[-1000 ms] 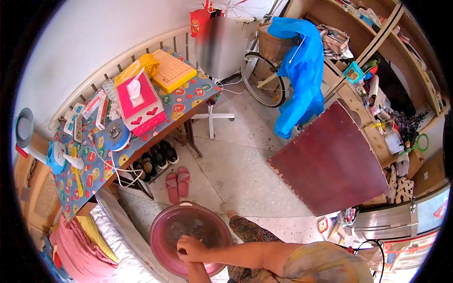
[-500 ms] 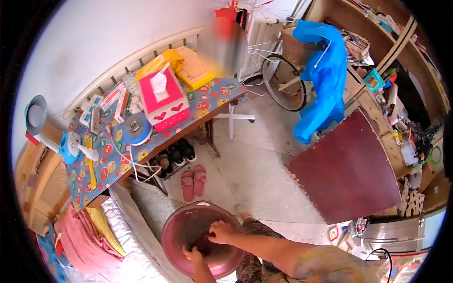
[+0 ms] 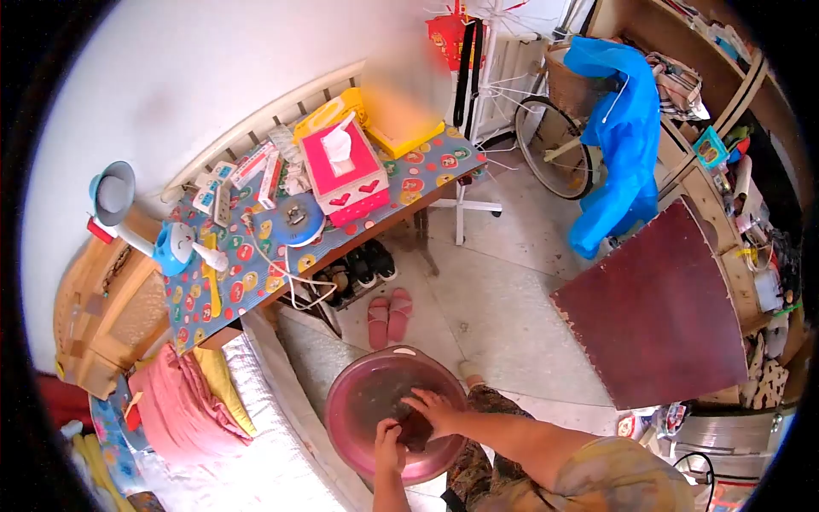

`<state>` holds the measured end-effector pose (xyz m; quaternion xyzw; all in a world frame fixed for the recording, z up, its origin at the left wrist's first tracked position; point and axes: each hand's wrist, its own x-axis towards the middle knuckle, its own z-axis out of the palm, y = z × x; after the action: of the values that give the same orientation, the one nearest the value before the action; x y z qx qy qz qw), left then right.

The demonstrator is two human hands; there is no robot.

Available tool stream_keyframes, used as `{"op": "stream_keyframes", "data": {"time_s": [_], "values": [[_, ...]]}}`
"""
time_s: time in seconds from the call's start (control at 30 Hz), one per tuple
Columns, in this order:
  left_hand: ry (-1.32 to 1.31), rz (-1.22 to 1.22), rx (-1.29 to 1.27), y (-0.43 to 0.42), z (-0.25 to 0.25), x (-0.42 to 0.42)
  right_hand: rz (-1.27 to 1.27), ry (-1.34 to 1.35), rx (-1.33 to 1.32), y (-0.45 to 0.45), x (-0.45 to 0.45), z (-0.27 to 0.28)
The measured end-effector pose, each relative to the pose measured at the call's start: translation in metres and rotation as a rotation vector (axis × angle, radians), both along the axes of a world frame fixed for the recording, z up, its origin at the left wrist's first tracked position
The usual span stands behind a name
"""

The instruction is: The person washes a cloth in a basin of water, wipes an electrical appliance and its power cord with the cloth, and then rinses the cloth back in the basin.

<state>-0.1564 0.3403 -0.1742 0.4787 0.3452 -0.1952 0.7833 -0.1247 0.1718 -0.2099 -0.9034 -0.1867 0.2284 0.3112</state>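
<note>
A round, reddish plastic basin (image 3: 348, 437) sits low in front of me, with murky liquid in it. Inside it lies a dark, wet-looking piece of cloth (image 3: 415, 433), whose exact kind I cannot make out. My left hand (image 3: 389, 444) is closed at the cloth's left edge, its fingers curled on it. On the other side, my right hand (image 3: 435, 413) rests over the cloth's upper right edge, fingers spread apart. Part of the cloth is hidden under that hand.
Pink slippers (image 3: 389, 318) lie on the floor beyond the basin. A cluttered table (image 3: 247, 277) carries a pink tissue box (image 3: 345, 175). To the left is a bed (image 3: 281, 444). A dark red board (image 3: 653, 316) and a bicycle with a blue cover (image 3: 623, 128) stand right.
The view has swung left, shifting the scene rightward. My left hand has risen toward the basin's middle, and my right hand's fingers have spread out; the dark cloth shows more between them.
</note>
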Motion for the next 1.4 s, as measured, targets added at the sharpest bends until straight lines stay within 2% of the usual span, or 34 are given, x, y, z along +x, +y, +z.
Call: {"op": "stream_keyframes", "data": {"time_s": [0.03,0.1,0.17,0.2,0.23,0.3,0.33,0.37,0.47,0.53,0.57,0.6,0.63,0.67,0.7,0.77,0.8,0.83,0.9,0.93,0.97,1.0,1.1,1.13,1.17,1.23,1.27,1.4], "values": [[-0.001,0.008,0.01,0.001,0.007,0.0,-0.013,-0.026,0.174,-0.001,0.001,-0.006],[-0.069,0.091,-0.355,0.001,0.018,-0.002,0.022,-0.037,0.213,0.002,0.0,-0.018],[-0.121,0.172,-0.387,0.006,0.012,-0.006,0.079,-0.066,0.267,0.003,0.002,-0.029],[-0.17,0.256,-0.423,0.008,0.011,-0.006,0.01,-0.063,0.464,0.007,0.003,-0.027],[-0.174,0.258,-0.419,0.011,0.01,-0.005,0.013,-0.065,0.468,0.011,0.004,-0.024],[-0.225,0.352,-0.12,0.017,0.013,-0.005,-0.154,0.343,0.487,0.016,0.003,-0.015],[-0.153,0.36,-0.068,0.017,0.028,-0.001,-0.206,0.266,0.44,0.015,0.003,0.014],[-0.147,0.379,-0.055,0.021,0.026,-0.004,-0.17,0.263,0.418,0.02,0.002,0.01],[-0.107,0.339,-0.083,0.036,-0.013,-0.013,-0.109,0.236,0.405,0.026,0.002,0.032],[0.138,0.161,-0.055,0.044,-0.039,-0.022,-0.09,0.294,0.376,0.029,0.003,0.054],[0.136,0.174,-0.051,0.047,-0.049,-0.023,-0.092,0.326,0.345,0.031,0.007,0.064],[0.115,0.108,0.005,0.045,-0.057,-0.022,-0.064,0.346,0.349,0.031,0.01,0.078],[0.099,0.041,0.06,0.036,-0.043,-0.021,-0.055,0.349,0.348,0.032,0.014,0.083],[0.028,0.152,0.199,0.02,-0.031,-0.02,-0.029,0.382,0.343,0.035,0.016,0.088],[0.033,0.161,0.201,0.013,-0.028,-0.019,-0.005,0.414,0.337,0.038,0.015,0.09],[-0.316,0.14,0.263,0.01,-0.025,-0.021,-0.002,0.392,0.364,0.041,0.013,0.094],[-0.177,0.091,0.18,0.013,-0.017,-0.019,-0.039,0.541,0.369,0.039,0.021,0.116],[-0.176,0.101,0.186,0.013,-0.015,-0.02,-0.074,0.69,0.372,0.04,0.025,0.129],[-0.182,0.22,-0.087,0.007,-0.013,-0.021,-0.111,0.723,0.446,0.042,0.022,0.12],[-0.041,0.162,-0.16,0.007,0.004,-0.016,-0.243,0.741,0.522,0.044,0.021,0.12],[-0.023,0.256,-0.206,-0.001,0.021,-0.015,-0.375,0.76,0.596,0.046,0.019,0.12],[-0.029,0.288,-0.256,-0.002,0.027,-0.014,-0.353,0.767,0.59,0.048,0.019,0.115],[-0.081,0.326,-0.389,-0.002,0.025,-0.02,-0.601,1.088,0.846,0.051,0.024,0.1],[-0.129,0.317,-0.47,-0.001,0.023,-0.022,-0.647,1.115,0.851,0.051,0.026,0.103],[-0.131,0.324,-0.469,0.0,0.021,-0.025,-0.641,1.117,0.847,0.052,0.027,0.102],[-0.155,0.267,-0.469,0.0,0.023,-0.029,-0.797,1.232,0.972,0.053,0.028,0.099],[-0.152,0.294,-0.473,-0.001,0.023,-0.03,-0.799,1.27,1.059,0.053,0.028,0.097],[-0.12,0.361,-0.476,-0.004,0.018,-0.038,-0.782,1.283,1.062,0.06,0.021,0.082]]}}
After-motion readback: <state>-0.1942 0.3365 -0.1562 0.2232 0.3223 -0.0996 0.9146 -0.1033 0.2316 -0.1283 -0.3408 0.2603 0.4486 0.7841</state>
